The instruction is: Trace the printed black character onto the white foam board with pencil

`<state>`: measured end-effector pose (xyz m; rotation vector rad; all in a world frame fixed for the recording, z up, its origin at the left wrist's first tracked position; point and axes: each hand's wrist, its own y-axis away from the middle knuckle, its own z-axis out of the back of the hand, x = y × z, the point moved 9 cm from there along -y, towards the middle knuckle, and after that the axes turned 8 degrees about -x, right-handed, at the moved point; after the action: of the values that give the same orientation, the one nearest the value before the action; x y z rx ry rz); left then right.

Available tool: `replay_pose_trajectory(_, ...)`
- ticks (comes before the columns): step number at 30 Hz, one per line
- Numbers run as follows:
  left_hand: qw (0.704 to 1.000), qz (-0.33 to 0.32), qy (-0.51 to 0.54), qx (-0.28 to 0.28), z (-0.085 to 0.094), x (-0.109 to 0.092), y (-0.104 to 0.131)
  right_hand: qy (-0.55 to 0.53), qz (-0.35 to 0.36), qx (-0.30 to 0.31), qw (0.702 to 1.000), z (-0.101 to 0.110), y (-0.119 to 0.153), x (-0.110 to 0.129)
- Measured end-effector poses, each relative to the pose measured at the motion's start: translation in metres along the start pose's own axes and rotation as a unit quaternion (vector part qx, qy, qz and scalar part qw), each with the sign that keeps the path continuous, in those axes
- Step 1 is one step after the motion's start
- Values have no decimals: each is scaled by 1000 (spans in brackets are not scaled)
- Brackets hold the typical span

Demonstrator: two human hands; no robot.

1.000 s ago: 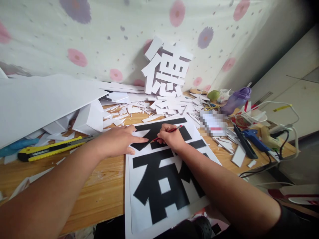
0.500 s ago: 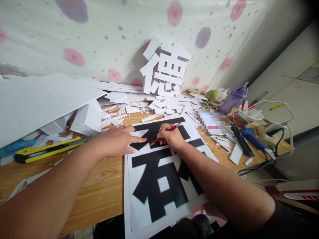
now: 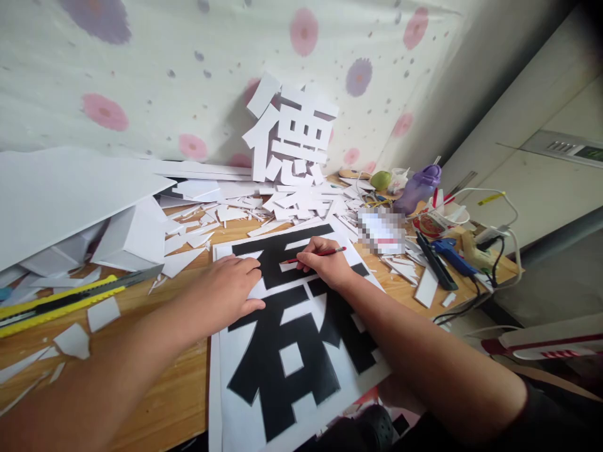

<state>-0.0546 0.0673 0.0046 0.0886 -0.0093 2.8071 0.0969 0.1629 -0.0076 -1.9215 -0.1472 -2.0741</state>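
A sheet printed with a large black character (image 3: 268, 358) lies over a white board, its near end past the table's front edge. My right hand (image 3: 323, 260) pinches a red pencil (image 3: 334, 251) near its point, low over a white gap in the upper part of the print. Whether the tip touches cannot be made out. On the sheet's left edge rests my left hand (image 3: 235, 285), palm down and holding nothing, thumb apart from the slightly bent fingers. Beyond both hands, a thick white cut-out character (image 3: 301, 149) leans against the flowered wall covering.
White offcuts (image 3: 301, 201) litter the back of the wooden table (image 3: 174, 383). Left are a yellow utility knife (image 3: 70, 298) and large white boards (image 3: 70, 201). Right stand a purple bottle (image 3: 419, 188), a paper cup (image 3: 443, 216) and a blue glue gun (image 3: 452, 257) with cords.
My view has swung right. The pencil has shifted farther up the print, away from my left fingers. My left hand's fingers have drawn closer together.
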Motion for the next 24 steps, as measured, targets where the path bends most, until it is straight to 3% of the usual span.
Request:
replay_pose_trajectory(5, 1000, -14, -17, -20, -3, -11, -3, 20, -1, 12, 1000, -3, -1, -1)
replay_pose_trajectory(16, 998, -11, -57, -19, 2, -12, -11, 16, -3, 52, 999, -4, 1, 1)
replay_pose_trajectory(24, 998, -20, -66, -9, -1, -13, -11, 5, -18, 33, 999, -2, 3, 2)
